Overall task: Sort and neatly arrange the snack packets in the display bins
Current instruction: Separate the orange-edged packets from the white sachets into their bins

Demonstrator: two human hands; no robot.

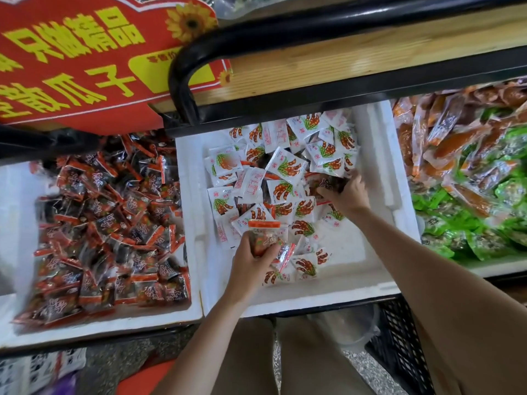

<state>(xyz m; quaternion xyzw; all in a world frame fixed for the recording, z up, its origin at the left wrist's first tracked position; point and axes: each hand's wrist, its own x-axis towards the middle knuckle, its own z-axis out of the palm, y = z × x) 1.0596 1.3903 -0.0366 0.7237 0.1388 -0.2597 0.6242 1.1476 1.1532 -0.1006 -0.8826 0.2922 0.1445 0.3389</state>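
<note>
**While both hands work the middle bin, two strays belong off to the left**

Since the white foam bin (313, 302) under both hands looks meant for the white packets (288, 166), the darker ones mixed among them read as strays. The left hand (251, 259) is nearer the body. Its fingers are curled round a red-topped packet (263, 238), held clear of the pile with its long axis roughly upright, pointing away from the wrist. The right hand (346, 192) reaches farther out, thumb and fingers closed on a dark packet (325, 182) half buried among the white ones. How firm that grip is I cannot tell. The hands are well apart, the right beyond and outboard of the left.

The coming move turns on one relation. The heap of dark red packets (114, 223), which seems to match both strays, lies outboard of the left hand, just past the foam wall (189, 212) beside it. The left hand is much the nearer. The right would have to cross over the left forearm or pass its packet across. Green and orange packets (470, 181) fill the space outboard of the right wrist and seem uninvolved
</note>
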